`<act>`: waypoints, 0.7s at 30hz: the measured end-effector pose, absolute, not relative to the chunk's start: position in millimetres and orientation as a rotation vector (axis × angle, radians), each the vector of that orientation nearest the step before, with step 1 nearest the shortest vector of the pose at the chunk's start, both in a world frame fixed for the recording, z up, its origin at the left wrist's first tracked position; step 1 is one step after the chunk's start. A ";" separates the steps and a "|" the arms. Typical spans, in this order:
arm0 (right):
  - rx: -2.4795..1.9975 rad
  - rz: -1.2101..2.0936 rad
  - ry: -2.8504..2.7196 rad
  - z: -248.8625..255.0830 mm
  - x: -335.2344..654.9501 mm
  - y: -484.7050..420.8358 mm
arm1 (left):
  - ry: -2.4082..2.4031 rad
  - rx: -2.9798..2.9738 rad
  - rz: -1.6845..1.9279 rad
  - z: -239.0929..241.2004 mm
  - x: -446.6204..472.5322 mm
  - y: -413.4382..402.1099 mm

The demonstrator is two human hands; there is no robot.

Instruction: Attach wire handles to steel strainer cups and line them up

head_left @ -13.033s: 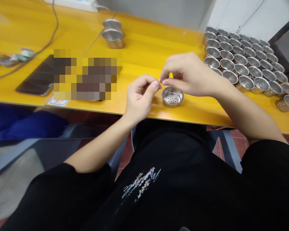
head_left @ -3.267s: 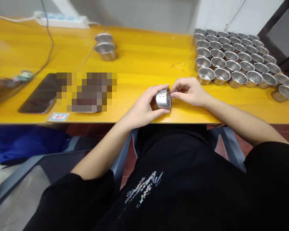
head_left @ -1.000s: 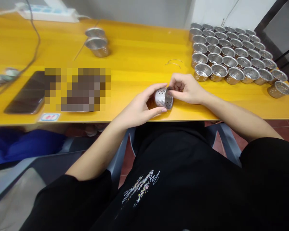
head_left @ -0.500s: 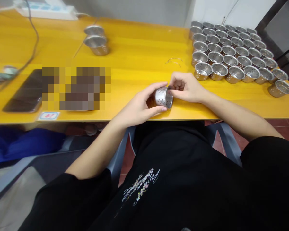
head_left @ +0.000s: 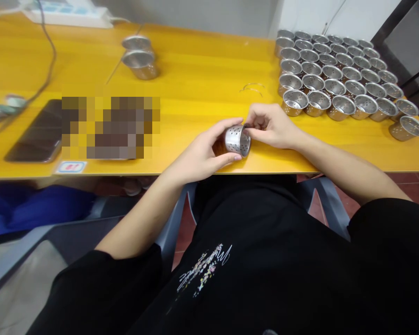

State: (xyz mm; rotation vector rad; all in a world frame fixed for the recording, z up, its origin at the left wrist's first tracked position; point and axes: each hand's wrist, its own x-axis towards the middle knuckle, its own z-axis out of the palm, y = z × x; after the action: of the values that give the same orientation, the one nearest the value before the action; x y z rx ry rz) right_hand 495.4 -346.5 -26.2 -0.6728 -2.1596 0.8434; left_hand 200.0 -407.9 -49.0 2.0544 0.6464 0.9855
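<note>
A small perforated metal cup (head_left: 233, 139) lies on its side just above the table's near edge, its mouth turned to the right. My left hand (head_left: 209, 151) is wrapped around its base and wall, thumb below and fingers above. At the cup's rim, my right hand (head_left: 267, 126) is closed in a pinch, thumb and forefinger touching the upper edge of the mouth. Whatever lies between those fingertips is too small or hidden to make out. Beyond my hands, thin curved wires (head_left: 253, 87) rest on the yellow table (head_left: 202, 79).
Rows of similar perforated cups (head_left: 341, 108) fill the right of the table. Two more cups (head_left: 143, 65) stand at back left. A dark phone (head_left: 35, 135), a blurred-out patch (head_left: 115, 128), a small label (head_left: 71, 167), a cable (head_left: 49, 51) and a power strip (head_left: 70, 15) are leftward.
Almost nothing differs. Both hands keep the same grip on and at the cup, and the view has shifted very slightly.
</note>
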 end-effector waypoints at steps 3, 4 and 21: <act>-0.684 0.845 -2.159 -26.9 495.7 -345.7 | 0.659 2.055 0.981 -48.9 200.1 -407.8; -0.690 0.849 -2.160 -27.7 495.9 -345.2 | 0.666 2.052 0.980 -49.1 200.2 -407.6; -0.670 0.821 -2.208 -27.5 499.2 -347.6 | 0.654 2.032 1.000 -53.3 200.9 -405.9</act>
State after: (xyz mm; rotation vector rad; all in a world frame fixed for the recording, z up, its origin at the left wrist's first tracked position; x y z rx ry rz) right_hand 499.2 -347.6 -27.5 -0.6703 -2.2082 0.8210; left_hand 200.9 -405.9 -53.3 2.0320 0.6544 1.0002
